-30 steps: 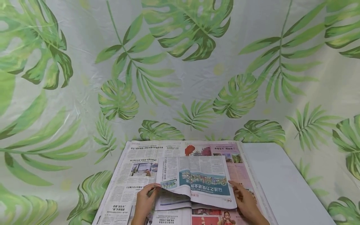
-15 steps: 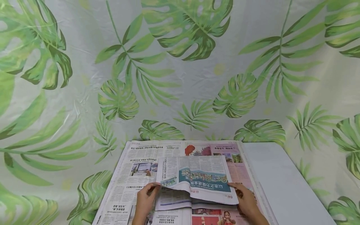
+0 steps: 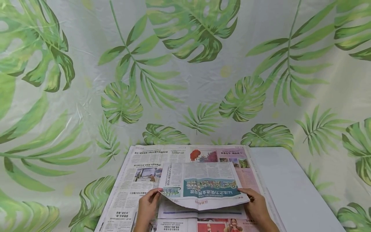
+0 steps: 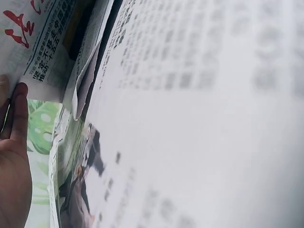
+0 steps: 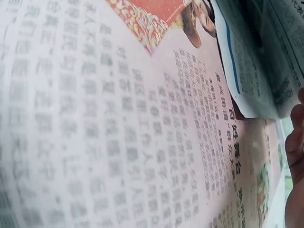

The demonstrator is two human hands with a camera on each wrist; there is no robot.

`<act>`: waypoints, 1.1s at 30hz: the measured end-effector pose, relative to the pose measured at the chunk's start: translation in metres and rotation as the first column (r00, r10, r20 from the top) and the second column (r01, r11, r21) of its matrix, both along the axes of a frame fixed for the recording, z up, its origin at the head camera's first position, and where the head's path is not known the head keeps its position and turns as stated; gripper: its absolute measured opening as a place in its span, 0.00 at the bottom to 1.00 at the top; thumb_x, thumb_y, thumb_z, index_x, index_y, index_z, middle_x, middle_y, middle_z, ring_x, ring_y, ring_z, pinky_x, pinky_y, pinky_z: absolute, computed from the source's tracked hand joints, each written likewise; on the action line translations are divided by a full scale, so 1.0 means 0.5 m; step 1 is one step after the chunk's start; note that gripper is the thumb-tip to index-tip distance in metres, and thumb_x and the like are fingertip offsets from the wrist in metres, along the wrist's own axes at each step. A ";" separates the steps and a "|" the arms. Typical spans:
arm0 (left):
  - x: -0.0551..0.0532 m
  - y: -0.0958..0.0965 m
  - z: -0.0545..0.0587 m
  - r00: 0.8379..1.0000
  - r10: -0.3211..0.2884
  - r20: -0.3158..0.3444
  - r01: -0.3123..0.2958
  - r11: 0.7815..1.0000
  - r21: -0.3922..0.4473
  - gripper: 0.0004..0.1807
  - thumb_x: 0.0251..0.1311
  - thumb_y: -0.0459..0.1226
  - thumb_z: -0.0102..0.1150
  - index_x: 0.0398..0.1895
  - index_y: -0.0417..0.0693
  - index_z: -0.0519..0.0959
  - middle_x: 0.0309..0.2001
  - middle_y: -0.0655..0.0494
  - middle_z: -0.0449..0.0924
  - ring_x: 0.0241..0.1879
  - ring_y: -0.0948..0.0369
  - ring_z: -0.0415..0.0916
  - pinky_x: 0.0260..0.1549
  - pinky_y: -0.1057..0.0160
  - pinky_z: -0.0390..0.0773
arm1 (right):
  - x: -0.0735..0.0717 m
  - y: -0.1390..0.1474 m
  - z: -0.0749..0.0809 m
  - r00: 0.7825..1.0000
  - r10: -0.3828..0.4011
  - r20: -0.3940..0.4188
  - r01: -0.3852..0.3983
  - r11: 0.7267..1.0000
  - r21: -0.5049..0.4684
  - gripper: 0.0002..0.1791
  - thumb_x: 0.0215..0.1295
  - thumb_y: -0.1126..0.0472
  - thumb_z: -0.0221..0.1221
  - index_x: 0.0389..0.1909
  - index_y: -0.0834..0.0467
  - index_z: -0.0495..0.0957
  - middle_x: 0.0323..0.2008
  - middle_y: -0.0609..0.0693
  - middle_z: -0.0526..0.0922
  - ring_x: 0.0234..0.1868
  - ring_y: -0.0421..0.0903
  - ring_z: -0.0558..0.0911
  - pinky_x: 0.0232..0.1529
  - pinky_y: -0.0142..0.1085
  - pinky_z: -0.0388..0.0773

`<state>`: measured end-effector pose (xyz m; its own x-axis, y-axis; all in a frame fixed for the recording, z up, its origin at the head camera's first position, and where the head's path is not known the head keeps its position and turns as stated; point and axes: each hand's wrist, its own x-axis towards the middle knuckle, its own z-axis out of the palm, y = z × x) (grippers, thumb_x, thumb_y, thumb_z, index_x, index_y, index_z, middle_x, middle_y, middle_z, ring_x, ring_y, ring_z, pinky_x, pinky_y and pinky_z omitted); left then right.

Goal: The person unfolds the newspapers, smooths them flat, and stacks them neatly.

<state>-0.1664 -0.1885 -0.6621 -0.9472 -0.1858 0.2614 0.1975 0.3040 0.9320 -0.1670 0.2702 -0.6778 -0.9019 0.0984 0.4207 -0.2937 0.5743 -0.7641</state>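
A small folded newspaper [image 3: 210, 172] lies in the middle of the head view, over larger spread newspaper sheets [image 3: 124, 187]. Its near edge is raised and sags between two hands, with a lower layer [image 3: 203, 215] showing beneath. My left hand [image 3: 147, 206] pinches the near left corner between thumb and fingers. At the near right corner, my right hand [image 3: 257, 206] grips the paper, thumb on top and the other fingers curled below. The left wrist view catches part of the left hand [image 4: 14, 161] against the lifted page [image 4: 38, 52]. Only some right fingers [image 5: 295, 137] appear in the right wrist view.
The spread sheets cover most of a white table [image 3: 278, 170], whose bare surface shows along the right. Behind it hangs a leaf-patterned curtain [image 3: 185, 83]. A red picture [image 3: 210, 226] is printed on the sheet near the front.
The top layer's near edge has straightened out and now hangs in a shallow curve between both hands. Its right corner has risen into the right hand's grip. The left hand has shifted slightly left.
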 end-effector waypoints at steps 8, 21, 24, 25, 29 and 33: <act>0.000 -0.008 0.002 0.999 -0.009 -0.035 0.010 0.999 0.041 0.08 0.63 0.29 0.67 0.41 0.49 0.88 0.43 0.53 0.90 0.45 0.68 0.87 0.45 0.73 0.83 | 0.002 0.016 0.004 1.000 0.016 -0.025 -0.016 1.000 0.023 0.28 0.52 0.83 0.65 0.48 0.52 0.90 0.45 0.50 0.89 0.47 0.25 0.81 0.42 0.16 0.77; 0.007 -0.033 0.017 0.997 -0.036 -0.071 0.033 0.998 -0.049 0.11 0.63 0.31 0.68 0.40 0.59 0.88 0.40 0.61 0.90 0.40 0.65 0.88 0.41 0.71 0.84 | 0.012 0.032 0.026 0.983 0.095 -0.155 -0.082 0.993 0.085 0.23 0.53 0.80 0.68 0.44 0.52 0.90 0.40 0.50 0.89 0.33 0.25 0.78 0.28 0.19 0.74; 0.007 -0.036 0.027 0.989 -0.058 -0.139 0.048 0.996 -0.070 0.12 0.63 0.30 0.67 0.39 0.59 0.88 0.40 0.60 0.90 0.40 0.66 0.88 0.40 0.72 0.84 | 0.015 0.033 0.031 0.975 0.111 -0.192 -0.094 0.991 0.099 0.22 0.55 0.79 0.68 0.44 0.50 0.90 0.39 0.48 0.89 0.26 0.28 0.75 0.23 0.22 0.70; 0.008 -0.037 0.031 0.984 -0.065 -0.164 0.053 0.996 -0.077 0.12 0.63 0.29 0.67 0.40 0.58 0.88 0.40 0.59 0.90 0.39 0.67 0.88 0.40 0.72 0.84 | 0.016 0.034 0.032 0.971 0.122 -0.204 -0.105 0.990 0.096 0.23 0.55 0.79 0.68 0.44 0.51 0.90 0.39 0.49 0.89 0.25 0.29 0.75 0.22 0.23 0.70; 0.009 -0.038 0.044 0.964 -0.074 -0.254 0.050 0.994 -0.098 0.12 0.62 0.26 0.67 0.40 0.52 0.88 0.40 0.53 0.91 0.38 0.68 0.87 0.38 0.74 0.83 | 0.016 0.035 0.041 0.953 0.162 -0.257 -0.141 0.985 0.097 0.23 0.54 0.81 0.68 0.45 0.53 0.89 0.38 0.51 0.88 0.21 0.29 0.70 0.20 0.22 0.67; 0.009 -0.040 0.057 0.951 -0.070 -0.303 0.033 0.992 -0.125 0.13 0.61 0.23 0.66 0.41 0.49 0.89 0.41 0.51 0.91 0.38 0.67 0.87 0.38 0.75 0.82 | 0.018 0.033 0.054 0.940 0.181 -0.290 -0.158 0.982 0.101 0.23 0.53 0.81 0.68 0.45 0.55 0.89 0.37 0.51 0.88 0.18 0.29 0.64 0.19 0.21 0.64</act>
<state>-0.1617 -0.2085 -0.6338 -0.8257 -0.0895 0.5569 0.4857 0.3891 0.7827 -0.1580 0.2867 -0.6505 -0.7359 -0.0874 0.6715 -0.5981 0.5488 -0.5840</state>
